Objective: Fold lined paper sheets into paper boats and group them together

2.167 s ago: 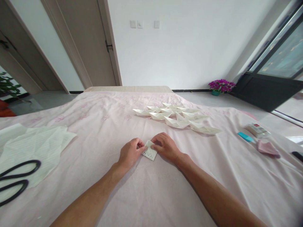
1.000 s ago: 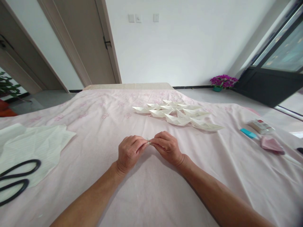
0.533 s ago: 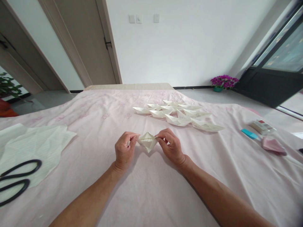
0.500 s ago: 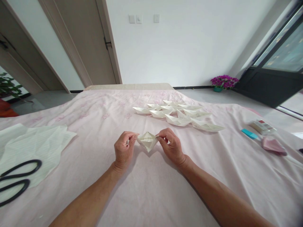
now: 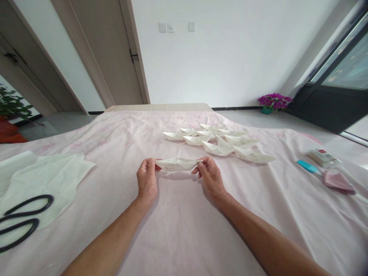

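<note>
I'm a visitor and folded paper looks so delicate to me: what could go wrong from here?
The paper boat is pinched at its two ends by the left hand and the right hand, so a hard pull might tear or flatten it. The other paper boats stand crowded together just beyond, so a careless forward reach could perhaps knock them askew.

A boat point(image 5: 177, 165) spans the gap between left hand point(image 5: 147, 180) and right hand point(image 5: 212, 177) over a cloth point(image 5: 172, 230), other boats point(image 5: 217, 147) behind, scissors point(image 5: 36, 224) on sheets point(image 5: 54, 180) at left, a packet point(image 5: 323, 158) at right.
</note>
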The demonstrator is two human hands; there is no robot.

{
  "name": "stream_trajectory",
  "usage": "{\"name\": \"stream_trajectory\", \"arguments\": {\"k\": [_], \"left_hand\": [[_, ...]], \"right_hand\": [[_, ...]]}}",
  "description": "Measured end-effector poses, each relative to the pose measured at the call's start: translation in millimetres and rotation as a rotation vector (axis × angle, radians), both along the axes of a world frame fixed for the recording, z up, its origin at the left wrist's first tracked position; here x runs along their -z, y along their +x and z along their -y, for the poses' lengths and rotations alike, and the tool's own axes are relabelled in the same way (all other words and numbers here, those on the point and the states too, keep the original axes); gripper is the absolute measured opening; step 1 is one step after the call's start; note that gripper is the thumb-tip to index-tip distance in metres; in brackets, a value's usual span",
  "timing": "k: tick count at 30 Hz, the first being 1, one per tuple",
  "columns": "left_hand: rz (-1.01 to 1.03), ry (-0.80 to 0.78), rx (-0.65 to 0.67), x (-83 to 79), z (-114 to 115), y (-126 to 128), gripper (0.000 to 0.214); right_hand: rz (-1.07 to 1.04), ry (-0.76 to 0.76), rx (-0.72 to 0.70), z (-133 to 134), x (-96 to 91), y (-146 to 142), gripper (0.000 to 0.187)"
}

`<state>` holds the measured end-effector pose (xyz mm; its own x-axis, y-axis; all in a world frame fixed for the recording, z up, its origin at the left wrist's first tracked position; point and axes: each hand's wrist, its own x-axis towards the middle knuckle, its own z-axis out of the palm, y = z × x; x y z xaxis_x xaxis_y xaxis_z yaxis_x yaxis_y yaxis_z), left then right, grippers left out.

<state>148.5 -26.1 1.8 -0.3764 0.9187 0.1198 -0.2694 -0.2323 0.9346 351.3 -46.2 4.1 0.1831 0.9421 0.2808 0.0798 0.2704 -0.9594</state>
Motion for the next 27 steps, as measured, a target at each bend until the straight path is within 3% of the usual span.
{"name": "stream_trajectory", "arguments": {"k": [7, 18, 27], "left_hand": [[0.082, -0.078, 0.093, -0.7, 4.0, 8.4, 0.041], [-0.144, 0.003, 0.373, -2.9, 12.9, 12.1, 0.031], [0.063, -0.017, 0.207, -5.7, 11.0, 17.9, 0.036]], "right_hand": [[-0.067, -0.107, 0.039, -4.4, -0.1, -2.7, 0.029], [-0.019, -0.109, 0.086, -5.3, -0.3, 0.7, 0.027], [-0.062, -0.158, 0.043, -8.1, 4.8, 1.3, 0.028]]}}
